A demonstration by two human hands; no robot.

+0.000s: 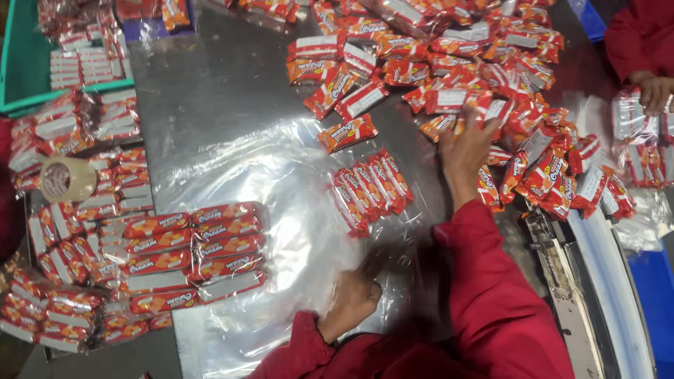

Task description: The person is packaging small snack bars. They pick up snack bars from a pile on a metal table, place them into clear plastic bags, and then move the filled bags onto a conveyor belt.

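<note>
— So, what's the surface like where you are?

— I'm over a steel table with a clear plastic sheet spread across its middle. A green crate sits at the far left corner, a roll of tape lies at the left edge, and bundled packs are stacked by the near left.

— And the hands?

— My right hand reaches into the heap of red snack packets along the far right side, fingers spread over the packets, touching them; I can't tell if it pinches one. A row of packets lies on the sheet just left of that wrist. My left hand presses down on the sheet near the near edge, fingers curled.

— Anything unclear?

— The left hand is blurred, so its grip is uncertain. Another person's hand shows at the far right corner, cut off.
</note>
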